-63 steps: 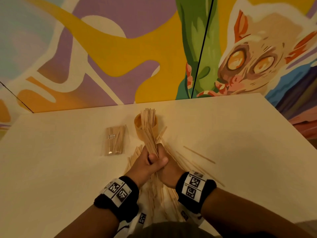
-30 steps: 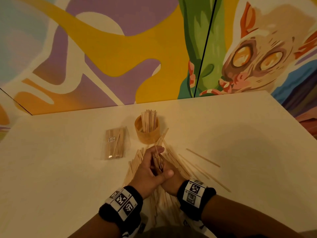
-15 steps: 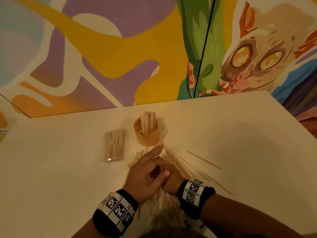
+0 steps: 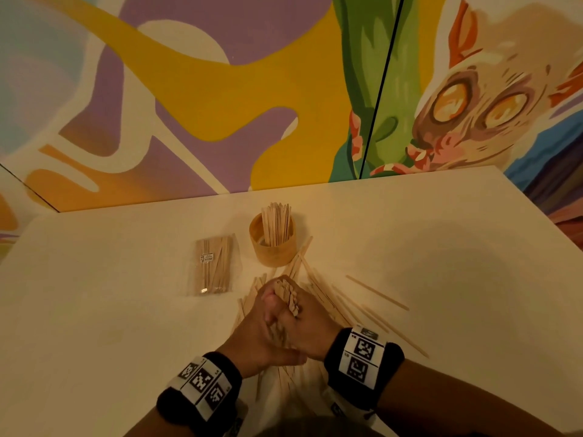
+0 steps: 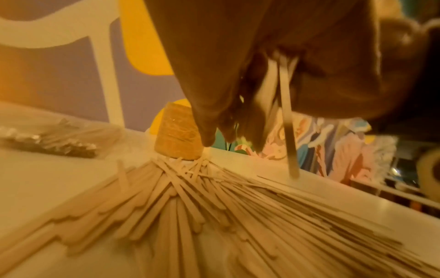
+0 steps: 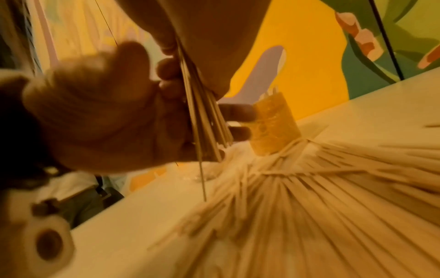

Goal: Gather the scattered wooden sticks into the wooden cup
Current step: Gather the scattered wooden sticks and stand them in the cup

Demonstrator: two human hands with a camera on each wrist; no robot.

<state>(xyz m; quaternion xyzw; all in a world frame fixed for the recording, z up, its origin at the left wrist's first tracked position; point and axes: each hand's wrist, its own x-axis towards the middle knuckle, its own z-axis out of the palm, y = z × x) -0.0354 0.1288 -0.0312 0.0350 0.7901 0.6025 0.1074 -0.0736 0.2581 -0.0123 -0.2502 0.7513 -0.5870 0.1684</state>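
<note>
The round wooden cup [image 4: 273, 247] stands upright at mid-table with several sticks [image 4: 276, 220] standing in it. Just in front of it my left hand [image 4: 263, 323] and right hand [image 4: 315, 323] are pressed together, and both grip a bundle of sticks [image 4: 287, 294] held upright between them. In the right wrist view the bundle [image 6: 204, 122] runs between my left hand's fingers [image 6: 234, 112] and my right palm, with one thin stick hanging below it. A fanned pile of loose sticks [image 5: 190, 206] lies on the table under my hands, reaching to the cup [image 5: 177, 131].
A clear packet of sticks [image 4: 213, 264] lies left of the cup. A few single sticks [image 4: 377, 292] lie apart to the right of the pile. The white table [image 4: 441, 247] meets a painted wall behind the cup.
Two seconds ago both hands held a bundle at the cup; those sticks now stand in it. My left hand, spread over the pile half a second ago, has closed with the right round a new bundle.
</note>
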